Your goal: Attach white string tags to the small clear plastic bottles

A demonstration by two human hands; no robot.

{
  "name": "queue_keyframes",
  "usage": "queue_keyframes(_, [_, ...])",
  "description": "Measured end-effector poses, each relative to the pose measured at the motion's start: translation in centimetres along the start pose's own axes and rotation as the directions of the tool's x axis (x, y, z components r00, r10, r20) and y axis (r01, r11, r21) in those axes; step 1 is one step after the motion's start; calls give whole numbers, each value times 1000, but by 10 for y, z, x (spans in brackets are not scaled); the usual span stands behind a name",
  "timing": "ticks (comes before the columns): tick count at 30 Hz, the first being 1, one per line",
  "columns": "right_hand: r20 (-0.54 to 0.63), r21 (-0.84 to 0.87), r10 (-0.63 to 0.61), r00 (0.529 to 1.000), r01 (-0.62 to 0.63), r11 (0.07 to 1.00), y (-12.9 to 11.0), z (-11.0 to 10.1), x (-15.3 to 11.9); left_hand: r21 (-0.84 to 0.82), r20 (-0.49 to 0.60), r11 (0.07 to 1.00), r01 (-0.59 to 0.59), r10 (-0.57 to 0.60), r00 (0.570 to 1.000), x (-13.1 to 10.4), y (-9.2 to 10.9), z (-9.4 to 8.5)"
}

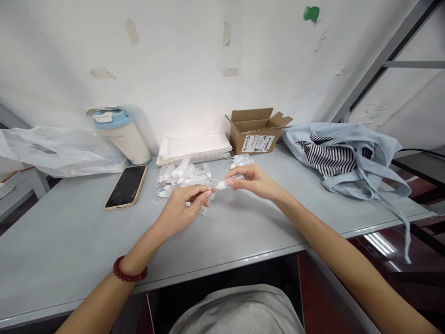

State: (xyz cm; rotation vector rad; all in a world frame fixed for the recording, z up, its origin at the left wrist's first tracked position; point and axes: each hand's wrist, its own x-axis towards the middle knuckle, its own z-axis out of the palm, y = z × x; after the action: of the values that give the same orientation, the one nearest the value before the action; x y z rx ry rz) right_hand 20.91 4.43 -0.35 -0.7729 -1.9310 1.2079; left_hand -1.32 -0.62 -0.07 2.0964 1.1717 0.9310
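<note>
Between thumb and fingers, my right hand (253,181) holds a small white bottle (222,185), its narrow tip pointing left. A thin white loop runs from that tip to my left hand (186,204), whose thumb and fingers are pinched on it. Behind my left hand lies a pile of similar white bottles (184,170) with loops. A smaller group of bottles (241,160) lies behind my right hand, in front of the cardboard box.
On the grey table (222,241) stand an open cardboard box (257,139), a stack of white trays (194,147) and a cream tumbler (127,139). A phone (127,186) lies left, near a plastic bag (66,150). A light blue cloth bag (347,153) rests at the right.
</note>
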Motion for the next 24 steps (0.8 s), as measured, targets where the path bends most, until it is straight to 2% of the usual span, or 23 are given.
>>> queue_keyframes(12, [6, -168, -39, 999, 39, 985, -6, 6, -3, 101, -36, 994, -52, 56, 998, -2, -9, 10])
queue_keyframes(24, [40, -163, -39, 998, 45, 986, -2, 12, -2, 134, -54, 990, -49, 57, 997, -5, -11, 15])
